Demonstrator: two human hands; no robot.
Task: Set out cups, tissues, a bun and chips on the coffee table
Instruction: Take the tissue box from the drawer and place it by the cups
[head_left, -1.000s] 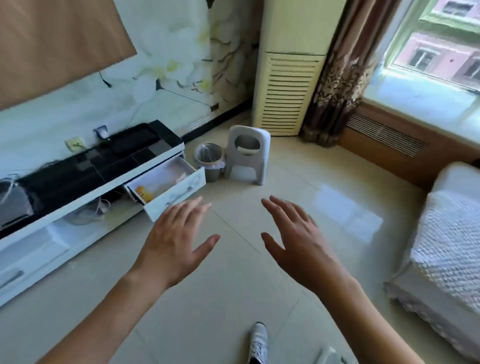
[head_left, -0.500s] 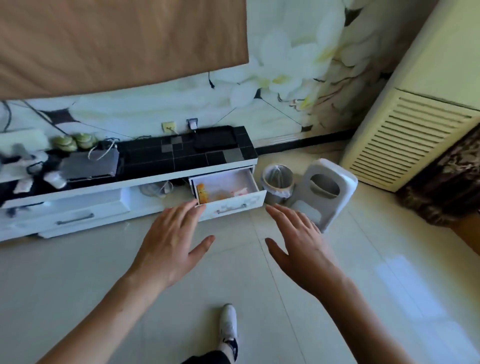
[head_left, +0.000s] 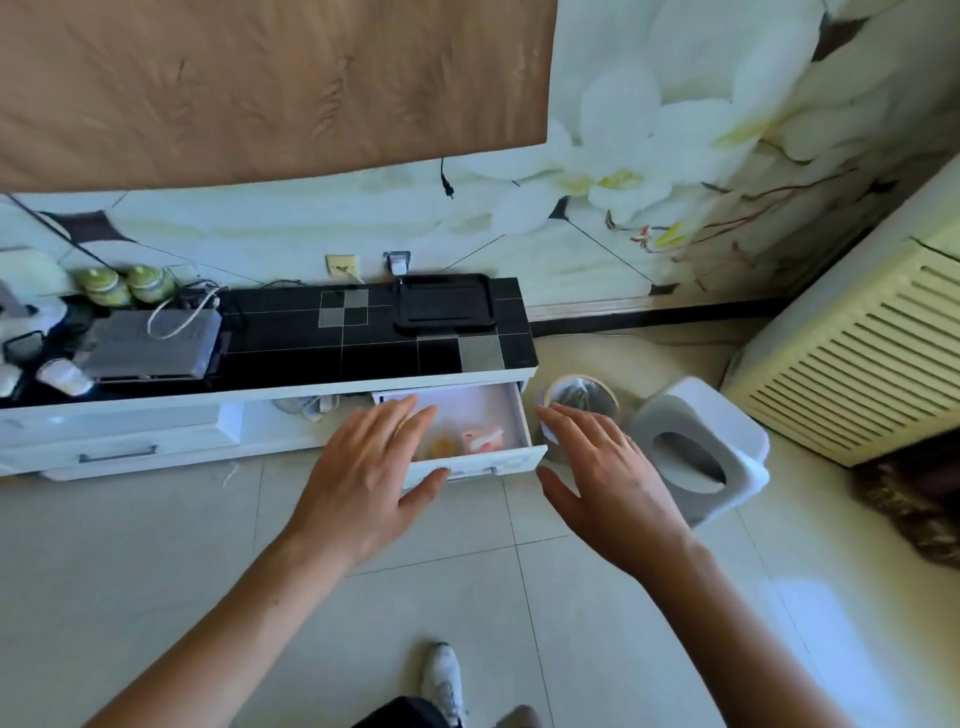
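Observation:
An open white drawer (head_left: 511, 415) sticks out of the low TV cabinet (head_left: 260, 410). Inside it lie an orange-brown round item (head_left: 443, 446) and a pink-and-white packet (head_left: 484, 438); what they are I cannot tell. My left hand (head_left: 366, 475) is stretched out with fingers apart, covering the drawer's left part and holding nothing. My right hand (head_left: 605, 480) is spread and empty just right of the drawer front. No coffee table, cups or tissues show.
A small bin (head_left: 582, 397) and a white plastic stool (head_left: 698, 449) stand on the tiled floor right of the drawer. A tall air conditioner (head_left: 862, 353) fills the right edge. The cabinet top carries a black tray (head_left: 444, 304), a set-top box (head_left: 150, 345) and jars (head_left: 127, 283). My shoe (head_left: 441, 680) is below.
The view has swung left and closer to the TV cabinet. The open drawer now lies directly under my outstretched hands, which stayed spread and empty.

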